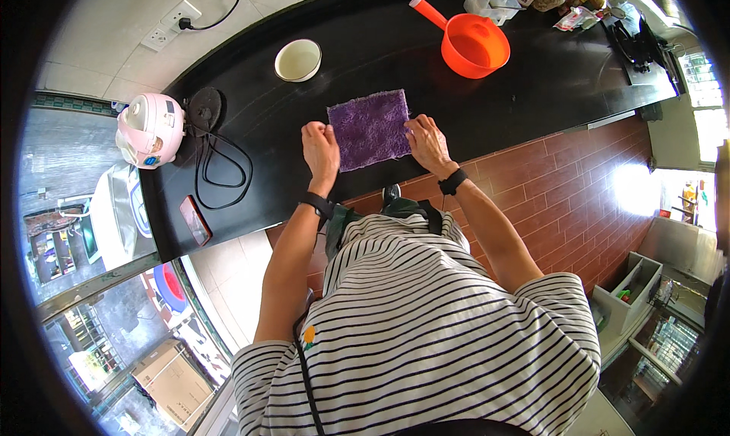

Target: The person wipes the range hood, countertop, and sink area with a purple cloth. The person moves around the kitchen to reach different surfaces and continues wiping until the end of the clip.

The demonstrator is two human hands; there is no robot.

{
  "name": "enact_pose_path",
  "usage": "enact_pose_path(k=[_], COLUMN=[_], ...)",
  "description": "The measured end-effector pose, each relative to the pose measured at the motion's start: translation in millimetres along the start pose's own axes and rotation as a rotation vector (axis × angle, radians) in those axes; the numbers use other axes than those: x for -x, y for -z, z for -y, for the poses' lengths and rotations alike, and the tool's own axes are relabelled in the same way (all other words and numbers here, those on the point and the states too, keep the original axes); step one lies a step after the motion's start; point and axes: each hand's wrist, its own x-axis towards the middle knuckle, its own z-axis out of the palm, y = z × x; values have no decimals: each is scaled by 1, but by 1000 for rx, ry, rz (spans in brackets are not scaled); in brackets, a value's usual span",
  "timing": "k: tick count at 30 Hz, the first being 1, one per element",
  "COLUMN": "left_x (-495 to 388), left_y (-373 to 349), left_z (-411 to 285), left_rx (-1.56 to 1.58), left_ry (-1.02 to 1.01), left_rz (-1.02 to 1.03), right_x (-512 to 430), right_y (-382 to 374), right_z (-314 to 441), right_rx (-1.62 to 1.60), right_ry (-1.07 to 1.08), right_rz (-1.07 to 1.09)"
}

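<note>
A purple plush cleaning cloth [369,130] is spread out in a rough square over the black countertop [251,113], close to its front edge. My left hand [320,150] pinches the cloth's left side between thumb and curled fingers. At the opposite side, my right hand [429,144] grips the right edge, fingertips partly hidden behind the fabric. Beyond the cloth, to the left, stands a cream bowl [298,61] with a dark rim. An orange plastic water ladle [475,47] rests farther back on the right, its handle pointing to the back left.
A pink rice cooker [153,129] stands at the counter's left end, beside a coiled black cord [246,168] and a round dark disc [205,108]. A phone [195,220] lies near the front left edge. Jars and a clear plastic container [495,5] crowd the back right.
</note>
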Motion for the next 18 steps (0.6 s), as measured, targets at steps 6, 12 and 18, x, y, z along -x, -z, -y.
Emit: enact_pose_path(k=[6, 12, 18], left_x=[15, 4, 10], left_y=[-20, -86, -127], left_z=[-44, -41, -89], left_rx=[-148, -398, -332], left_ry=[-440, -354, -532], left_rz=[314, 278, 342], right_x=[26, 89, 167], right_y=[23, 60, 81], right_z=[9, 3, -11], right_rx=[-76, -108, -96], right_ry=[-71, -246, -479], right_rz=[-10, -66, -126])
